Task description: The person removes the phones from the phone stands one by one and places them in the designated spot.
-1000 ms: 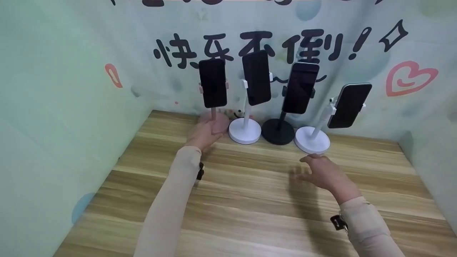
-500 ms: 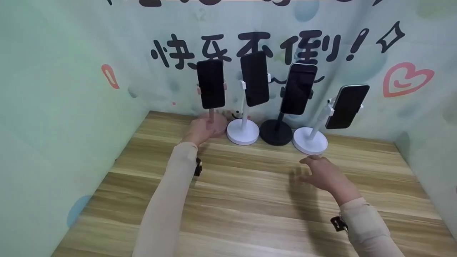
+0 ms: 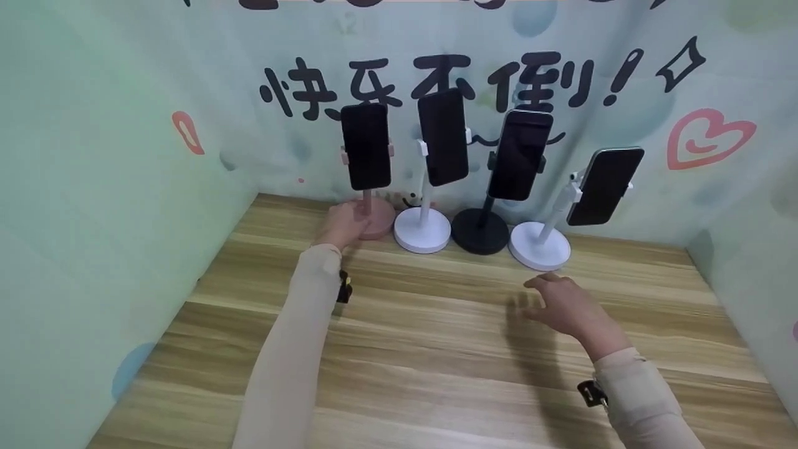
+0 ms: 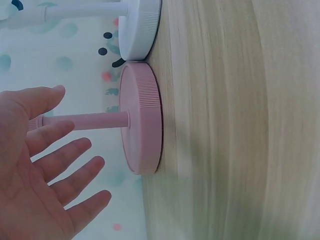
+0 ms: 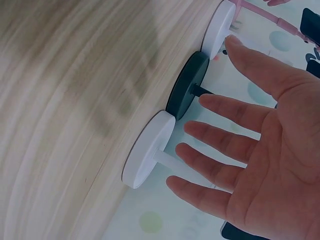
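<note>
Four phone stands, each bearing a dark-screened phone, line the back of the table in the head view. Leftmost is a pink phone stand point(image 3: 381, 219) with its phone point(image 3: 366, 146). Beside its base is my left hand point(image 3: 341, 223), fingers spread and nothing held; the left wrist view shows that palm and the pink post point(image 4: 100, 121) behind the fingers. Then come a white stand point(image 3: 422, 232), a black stand point(image 3: 479, 234) and a second white stand point(image 3: 537, 248), tilted phone point(image 3: 606, 186) on top. My right hand point(image 3: 568, 312) hovers in front of that last base, fingers extended and holding nothing.
A printed cloth backdrop point(image 3: 299, 149) with large black characters hangs right behind the stands. Pale green panels point(image 3: 81, 218) close in the left side and similar ones the right. The wood-grain table point(image 3: 424, 374) stretches forward from the row of bases.
My left hand has drawn slightly left, away from the pink stand's post. The right hand stays nearly still. The head view has shifted a little; the stands keep their places in the row.
</note>
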The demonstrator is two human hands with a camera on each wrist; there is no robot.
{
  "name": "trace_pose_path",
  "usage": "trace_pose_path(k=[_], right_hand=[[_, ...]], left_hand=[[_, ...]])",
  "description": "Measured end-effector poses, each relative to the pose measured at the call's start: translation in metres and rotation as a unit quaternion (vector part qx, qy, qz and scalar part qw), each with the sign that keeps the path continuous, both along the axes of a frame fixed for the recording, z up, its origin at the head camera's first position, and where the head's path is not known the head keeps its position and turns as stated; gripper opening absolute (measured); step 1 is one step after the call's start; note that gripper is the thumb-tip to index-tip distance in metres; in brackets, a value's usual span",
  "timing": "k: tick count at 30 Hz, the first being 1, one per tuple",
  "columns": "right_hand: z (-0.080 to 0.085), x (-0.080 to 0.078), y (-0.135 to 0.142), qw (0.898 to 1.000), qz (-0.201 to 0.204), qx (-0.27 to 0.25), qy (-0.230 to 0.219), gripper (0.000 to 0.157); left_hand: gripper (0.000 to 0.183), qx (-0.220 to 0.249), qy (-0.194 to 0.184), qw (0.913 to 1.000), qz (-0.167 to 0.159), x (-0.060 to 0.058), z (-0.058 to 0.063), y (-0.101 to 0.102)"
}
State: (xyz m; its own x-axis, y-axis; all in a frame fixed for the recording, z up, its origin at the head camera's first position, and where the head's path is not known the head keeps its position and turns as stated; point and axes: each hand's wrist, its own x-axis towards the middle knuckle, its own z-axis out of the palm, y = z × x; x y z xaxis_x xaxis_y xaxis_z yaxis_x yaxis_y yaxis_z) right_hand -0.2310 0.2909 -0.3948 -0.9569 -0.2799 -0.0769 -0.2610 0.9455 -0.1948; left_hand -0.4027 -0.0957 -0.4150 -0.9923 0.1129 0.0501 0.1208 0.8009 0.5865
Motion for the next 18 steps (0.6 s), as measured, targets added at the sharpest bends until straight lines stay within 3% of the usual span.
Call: trace_pose_path(k=[5,12,18], right_hand=[[-0.002,0.0,0.0,1.0,-0.002,0.002,0.002,0.057],[-0.005,0.002,-0.001,1.0,-0.006,-0.011,-0.001,0.058],[-0.008,-0.001,-0.005,1.0,0.002,-0.02,-0.002,0.057]], left_hand=[[0.05,0.012,0.009,0.9997,0.017,-0.006,-0.004,-0.001],[0.05,0.102,-0.001,0.9924,0.07,-0.017,-0.005,-0.003],[0.049,0.138,0.0,0.9884,0.065,-0.019,-0.01,-0.006]])
